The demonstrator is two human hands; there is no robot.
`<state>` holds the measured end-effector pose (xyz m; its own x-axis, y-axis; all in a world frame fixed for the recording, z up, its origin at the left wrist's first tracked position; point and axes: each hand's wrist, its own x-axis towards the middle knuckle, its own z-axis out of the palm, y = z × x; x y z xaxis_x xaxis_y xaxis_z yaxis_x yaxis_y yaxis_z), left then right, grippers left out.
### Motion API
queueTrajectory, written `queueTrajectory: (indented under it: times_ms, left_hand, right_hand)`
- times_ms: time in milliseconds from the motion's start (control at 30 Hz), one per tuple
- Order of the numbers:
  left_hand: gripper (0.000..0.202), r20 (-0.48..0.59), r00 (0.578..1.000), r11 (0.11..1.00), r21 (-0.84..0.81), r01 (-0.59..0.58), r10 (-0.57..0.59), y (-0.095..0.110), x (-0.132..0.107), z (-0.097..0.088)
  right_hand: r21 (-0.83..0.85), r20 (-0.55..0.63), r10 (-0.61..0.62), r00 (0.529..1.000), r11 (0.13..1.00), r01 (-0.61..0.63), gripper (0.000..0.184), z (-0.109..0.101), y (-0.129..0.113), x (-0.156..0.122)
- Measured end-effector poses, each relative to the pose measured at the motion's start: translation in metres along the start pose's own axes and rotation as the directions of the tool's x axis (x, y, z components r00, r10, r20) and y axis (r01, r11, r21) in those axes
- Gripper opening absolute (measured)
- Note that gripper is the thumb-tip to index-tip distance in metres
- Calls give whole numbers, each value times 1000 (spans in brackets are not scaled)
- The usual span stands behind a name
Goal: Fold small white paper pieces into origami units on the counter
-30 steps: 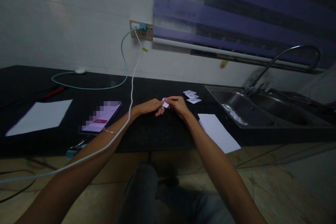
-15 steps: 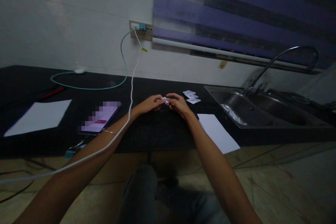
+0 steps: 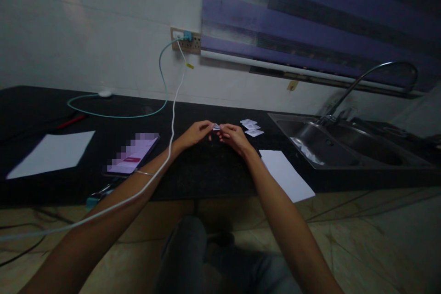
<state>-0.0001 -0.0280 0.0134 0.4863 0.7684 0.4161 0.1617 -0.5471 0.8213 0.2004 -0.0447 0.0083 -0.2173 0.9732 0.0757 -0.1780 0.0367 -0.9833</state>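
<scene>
Both hands meet above the black counter (image 3: 206,174). My left hand (image 3: 195,132) and my right hand (image 3: 233,136) each pinch one side of a small white piece of paper (image 3: 216,127) between their fingertips; only a sliver of it shows. Just right of the hands lie a few small folded white paper pieces (image 3: 252,127). A white sheet of paper (image 3: 285,174) lies under my right forearm, hanging over the counter's front edge.
A lit phone (image 3: 132,154) lies left of my left arm, with a white cable (image 3: 172,115) running up to a wall socket (image 3: 186,39). Another white sheet (image 3: 51,152) lies far left. A steel sink (image 3: 344,147) with a curved tap (image 3: 375,71) sits right.
The hands have risen a little and drawn closer together. The small paper showed as a wider white flap a second ago; now only a thin sliver shows between the fingertips.
</scene>
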Motion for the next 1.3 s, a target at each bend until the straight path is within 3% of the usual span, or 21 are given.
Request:
queueTrajectory:
  times_ms: [167, 567, 867, 1100, 1300]
  left_hand:
    - [28, -18, 999, 999, -28, -33, 32, 1, -2, -1]
    - [32, -50, 998, 984, -179, 21, -30, 0, -2, 0]
    - [25, -58, 998, 997, -75, 2, -6, 0, -3, -4]
    - [21, -86, 996, 997, -80, 6, -13, 1, -2, -6]
    - [21, -132, 991, 1000, -12, -19, 17, 3, -3, -4]
  right_hand:
    - [-15, -8, -31, 999, 999, 31, 41, 2, -3, -3]
    - [-132, -39, -169, 985, 978, 162, 42, 9, -3, -3]
    - [-338, 15, -340, 940, 884, 324, 42, 1, 8, 5]
    - [-390, 47, -321, 946, 866, 313, 39, 8, 2, -3]
    - [-527, 121, -384, 915, 757, 387, 36, 10, 7, -6]
